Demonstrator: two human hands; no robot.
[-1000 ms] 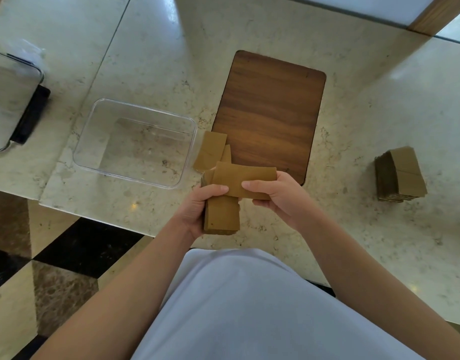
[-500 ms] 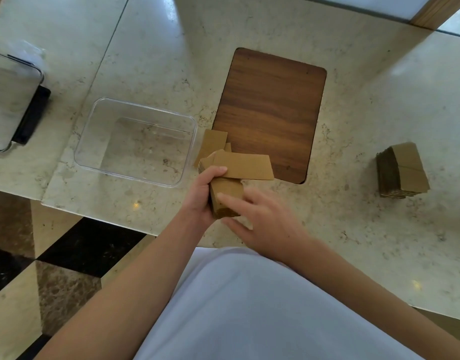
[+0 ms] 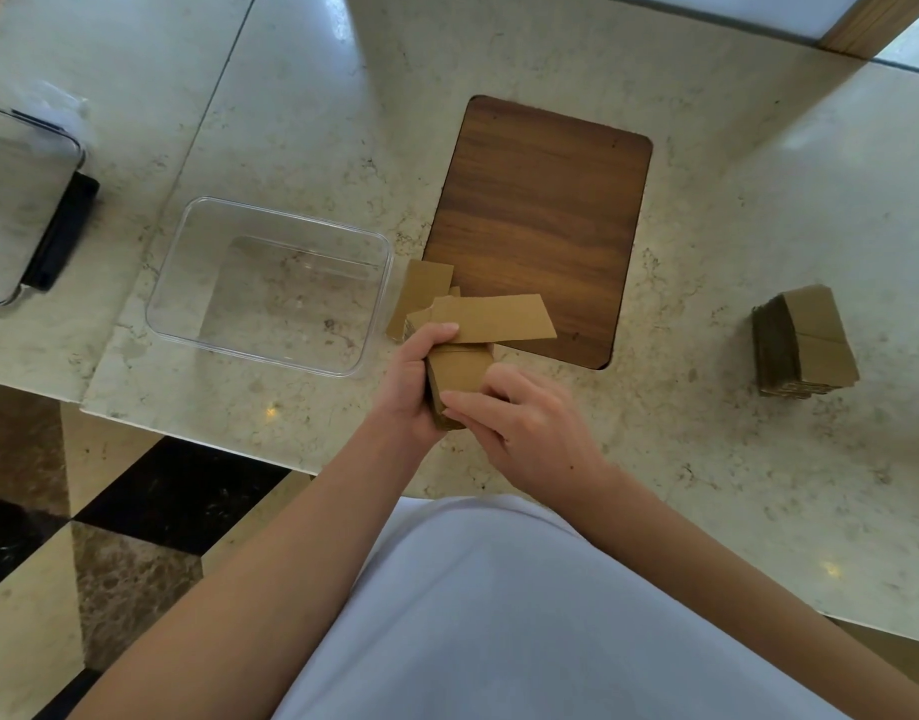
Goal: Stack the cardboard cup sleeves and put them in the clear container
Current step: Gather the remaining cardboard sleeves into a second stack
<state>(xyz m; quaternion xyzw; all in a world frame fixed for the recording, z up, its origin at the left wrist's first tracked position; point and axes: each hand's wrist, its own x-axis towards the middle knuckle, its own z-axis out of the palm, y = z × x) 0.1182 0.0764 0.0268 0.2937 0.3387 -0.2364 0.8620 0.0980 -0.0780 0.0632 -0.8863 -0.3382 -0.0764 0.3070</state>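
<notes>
My left hand point(image 3: 413, 379) grips a bundle of brown cardboard cup sleeves point(image 3: 460, 374) just above the counter's near edge. One sleeve point(image 3: 494, 318) lies crosswise on top of the bundle, pinned under my left thumb. Another sleeve point(image 3: 425, 288) sticks out behind, toward the container. My right hand point(image 3: 525, 428) rests its fingers against the bundle's near right side. The clear container point(image 3: 270, 283) stands empty just left of the bundle. A second, neat stack of sleeves point(image 3: 803, 340) sits on the counter at the right.
A dark wooden board point(image 3: 540, 220) lies on the marble counter point(image 3: 707, 459) behind my hands. A lidded container with a black clip point(image 3: 26, 205) sits at the far left. The counter's edge and a tiled floor point(image 3: 109, 511) lie below left.
My right hand let go of the crosswise sleeve and dropped to the bundle's lower right side. The left hand kept its grip on the bundle, thumb now pinning the crosswise sleeve.
</notes>
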